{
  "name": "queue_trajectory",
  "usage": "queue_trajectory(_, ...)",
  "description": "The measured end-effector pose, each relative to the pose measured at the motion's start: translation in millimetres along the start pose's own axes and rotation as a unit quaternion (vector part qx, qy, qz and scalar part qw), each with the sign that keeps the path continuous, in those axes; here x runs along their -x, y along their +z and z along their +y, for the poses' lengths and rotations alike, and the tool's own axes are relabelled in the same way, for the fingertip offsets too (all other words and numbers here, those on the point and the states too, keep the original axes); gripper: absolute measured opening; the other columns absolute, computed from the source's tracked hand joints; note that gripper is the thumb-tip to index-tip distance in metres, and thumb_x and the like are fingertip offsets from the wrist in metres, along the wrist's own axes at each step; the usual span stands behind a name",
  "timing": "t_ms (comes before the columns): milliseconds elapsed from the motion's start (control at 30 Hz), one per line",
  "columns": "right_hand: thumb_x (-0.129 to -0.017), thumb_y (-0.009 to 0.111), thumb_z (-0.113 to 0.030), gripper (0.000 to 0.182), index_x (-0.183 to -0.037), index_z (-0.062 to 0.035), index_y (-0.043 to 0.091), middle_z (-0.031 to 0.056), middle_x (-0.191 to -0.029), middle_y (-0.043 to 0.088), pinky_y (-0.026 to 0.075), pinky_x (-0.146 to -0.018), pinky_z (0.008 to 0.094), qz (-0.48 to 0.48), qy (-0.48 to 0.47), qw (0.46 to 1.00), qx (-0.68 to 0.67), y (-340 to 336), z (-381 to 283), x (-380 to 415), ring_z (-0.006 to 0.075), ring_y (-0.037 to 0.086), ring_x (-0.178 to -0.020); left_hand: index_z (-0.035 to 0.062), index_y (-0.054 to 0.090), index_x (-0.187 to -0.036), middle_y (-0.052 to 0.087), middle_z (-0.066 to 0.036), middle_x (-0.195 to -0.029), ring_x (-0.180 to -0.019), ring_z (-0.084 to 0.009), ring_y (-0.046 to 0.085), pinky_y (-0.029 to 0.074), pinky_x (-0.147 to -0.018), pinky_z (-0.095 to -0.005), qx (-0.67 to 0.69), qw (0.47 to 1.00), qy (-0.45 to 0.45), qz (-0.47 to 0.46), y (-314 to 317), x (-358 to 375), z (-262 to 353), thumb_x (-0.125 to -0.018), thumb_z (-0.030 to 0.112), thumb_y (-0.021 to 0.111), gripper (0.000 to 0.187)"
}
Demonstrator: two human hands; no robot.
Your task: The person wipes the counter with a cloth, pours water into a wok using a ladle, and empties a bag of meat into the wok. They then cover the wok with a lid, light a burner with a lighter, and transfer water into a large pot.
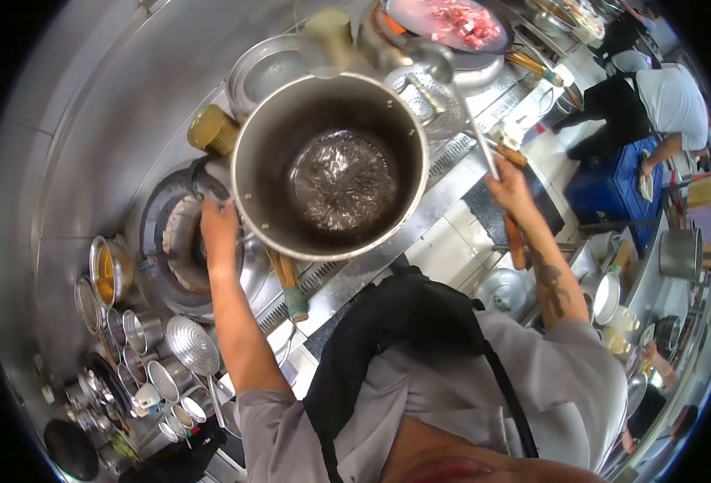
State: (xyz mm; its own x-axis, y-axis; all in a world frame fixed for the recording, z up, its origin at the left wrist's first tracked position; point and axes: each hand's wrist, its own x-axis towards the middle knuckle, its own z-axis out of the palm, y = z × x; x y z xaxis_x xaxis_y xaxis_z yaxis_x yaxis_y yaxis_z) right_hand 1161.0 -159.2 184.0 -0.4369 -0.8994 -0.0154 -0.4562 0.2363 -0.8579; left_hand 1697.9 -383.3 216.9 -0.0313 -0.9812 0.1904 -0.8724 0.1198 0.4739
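A large metal pot with clear, rippling liquid inside stands in the middle of the head view. Beside its left wall is my left hand, over the round burner; the fingers are curled, and what they hold, if anything, is hidden. My right hand, right of the pot, is closed around the long handle of a ladle, whose bowl is beyond the pot's upper right rim. A perforated skimmer lies next to that rim, its wooden-ended handle reaching near my right hand.
Behind the pot are a metal basin and a pan of raw meat pieces. A tin can stands at its left. Metal containers and a strainer fill the lower left. Another person bends over a blue box.
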Motion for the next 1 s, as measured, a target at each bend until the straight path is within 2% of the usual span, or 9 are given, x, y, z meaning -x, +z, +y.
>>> queue_trajectory(167, -0.085, 0.06, -0.007, 0.044, -0.126, 0.0058, 0.049, 0.0099, -0.098, 0.062, 0.048, -0.075, 0.0273, -0.081, 0.023, 0.994, -0.069, 47.8, -7.3, 3.5, 0.0134, 0.057, -0.086, -0.0057, 0.057, -0.099, 0.061, -0.024, -0.098, -0.093, -0.0396, 0.057, 0.044, -0.081, -0.0426, 0.005, 0.999, -0.019, 0.03, -27.8, 19.4, -45.0, -0.089, 0.027, 0.057, 0.035)
queue_trajectory(267, -0.087, 0.058, -0.007, 0.045, -0.13, 0.0015, 0.047, -0.003, -0.071, 0.053, 0.037, -0.045, 0.0201, -0.102, -0.01, 0.985, -0.141, 91.1, 12.1, 1.4, 0.004, 0.045, -0.054, -0.006, 0.058, -0.105, 0.06, -0.027, -0.101, -0.097, -0.0391, 0.057, 0.044, -0.084, -0.0433, -0.018, 0.998, -0.063, -0.003, -38.2, 27.8, -51.9, -0.092, 0.031, 0.053, 0.04)
queue_trajectory(300, -0.087, 0.058, -0.007, 0.045, -0.13, 0.003, 0.046, 0.0014, -0.077, 0.057, 0.043, -0.053, 0.0255, -0.14, 0.014, 0.977, -0.159, 98.8, 18.2, -0.9, 0.0089, 0.05, -0.06, -0.006, 0.058, -0.107, 0.06, -0.027, -0.102, -0.099, -0.039, 0.057, 0.044, -0.085, -0.0435, -0.027, 0.997, -0.074, -0.006, -40.7, 28.0, -49.2, -0.092, 0.033, 0.052, 0.042)
queue_trajectory(400, -0.085, 0.06, -0.011, 0.045, -0.125, 0.005, 0.049, 0.0211, -0.103, 0.063, 0.047, -0.084, 0.0376, -0.12, -0.096, 0.982, -0.108, 125.3, 26.6, -5.5, 0.029, 0.061, -0.095, -0.0062, 0.056, -0.106, 0.06, -0.028, -0.1, -0.097, -0.0408, 0.057, 0.043, -0.085, -0.0445, -0.014, 0.998, -0.046, 0.037, -43.0, 30.9, -30.6, -0.094, 0.035, 0.05, 0.043)
queue_trajectory(433, -0.083, 0.059, -0.009, 0.046, -0.125, 0.0039, 0.048, 0.0251, -0.105, 0.061, 0.048, -0.083, 0.041, -0.108, -0.158, 0.98, -0.051, 126.7, 29.4, -4.6, 0.0368, 0.062, -0.095, -0.0059, 0.057, -0.1, 0.061, -0.022, -0.081, -0.072, -0.0355, 0.059, 0.045, -0.069, -0.0427, -0.028, 0.994, 0.037, 0.101, -31.0, 24.6, -52.1, -0.094, 0.032, 0.05, 0.038)
queue_trajectory(533, -0.081, 0.056, -0.008, 0.046, -0.125, 0.0022, 0.047, 0.0281, -0.107, 0.059, 0.048, -0.085, 0.0443, -0.149, -0.111, 0.977, 0.107, 126.0, 26.4, -14.1, 0.0432, 0.058, -0.099, -0.0051, 0.057, -0.094, 0.056, -0.012, -0.068, -0.054, -0.021, 0.053, 0.042, -0.053, -0.0352, 0.143, 0.98, -0.137, 0.03, -42.1, 29.3, -34.3, -0.094, 0.036, 0.053, 0.041)
queue_trajectory(567, -0.082, 0.052, -0.007, 0.045, -0.125, 0.0022, 0.045, 0.028, -0.107, 0.059, 0.048, -0.083, 0.0471, -0.148, -0.108, 0.967, 0.179, 129.3, 29.7, -19.9, 0.0443, 0.058, -0.097, -0.001, 0.057, -0.087, 0.049, -0.003, -0.059, -0.044, -0.0097, 0.042, 0.034, -0.041, -0.0277, 0.233, 0.952, -0.193, 0.037, -43.3, 35.2, -22.2, -0.093, 0.04, 0.055, 0.041)
queue_trajectory(767, -0.082, 0.051, -0.004, 0.045, -0.126, 0.0012, 0.041, 0.0201, -0.103, 0.057, 0.051, -0.077, 0.0436, -0.103, -0.132, 0.929, 0.329, 138.4, 69.6, -40.7, 0.0364, 0.061, -0.091, 0.0065, 0.05, -0.075, 0.042, 0.002, -0.053, -0.041, -0.0094, 0.037, 0.029, -0.038, -0.0253, 0.359, 0.867, -0.346, 0.005, -48.1, 51.2, -19.3, -0.09, 0.047, 0.058, 0.044)
queue_trajectory(1000, -0.08, 0.064, -0.016, 0.042, -0.119, -0.0056, 0.053, 0.0167, -0.101, 0.057, 0.051, -0.08, 0.0394, -0.055, -0.139, 0.926, 0.347, 125.5, 66.1, -48.0, 0.0332, 0.058, -0.096, 0.0103, 0.047, -0.074, 0.042, 0.003, -0.055, -0.042, -0.0086, 0.038, 0.03, -0.038, -0.0241, 0.416, 0.823, -0.386, -0.009, -50.1, 52.2, -16.2, -0.09, 0.048, 0.057, 0.042)
